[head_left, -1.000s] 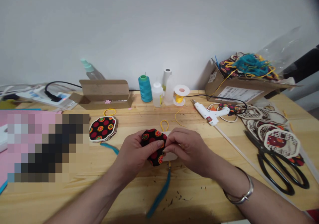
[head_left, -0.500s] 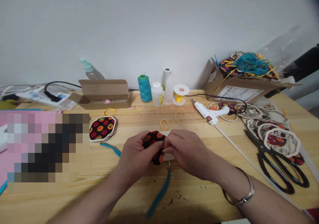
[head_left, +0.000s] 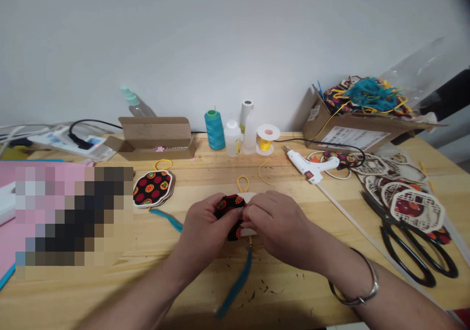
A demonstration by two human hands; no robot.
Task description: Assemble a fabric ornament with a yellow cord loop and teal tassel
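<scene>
My left hand [head_left: 205, 229] is closed on a black fabric piece [head_left: 229, 202] with red and orange flower spots, the thumb lying across it. At its right edge my right hand [head_left: 273, 222] pinches the same fabric, fingertips bunched together; what lies between them is hidden. Underneath shows a pale panel [head_left: 250, 231], partly covered by both hands. A yellow cord loop [head_left: 243, 183] sticks out at its top, and a teal tassel [head_left: 238, 286] hangs from its bottom toward me. Left of my hands lies a stack of similar patterned panels [head_left: 152, 188] with a yellow loop and teal tassel.
A white glue gun [head_left: 310, 163] and large black scissors [head_left: 407, 237] lie to the right, near cut-out frames [head_left: 416, 207]. Behind stand a teal thread cone [head_left: 215, 130], bottles [head_left: 233, 139], a yellow cord spool [head_left: 267, 141] and a filled cardboard box [head_left: 345, 131].
The whole view has shifted slightly. Both hands stay on the fabric piece, the fingers moving only a little at its right edge.
</scene>
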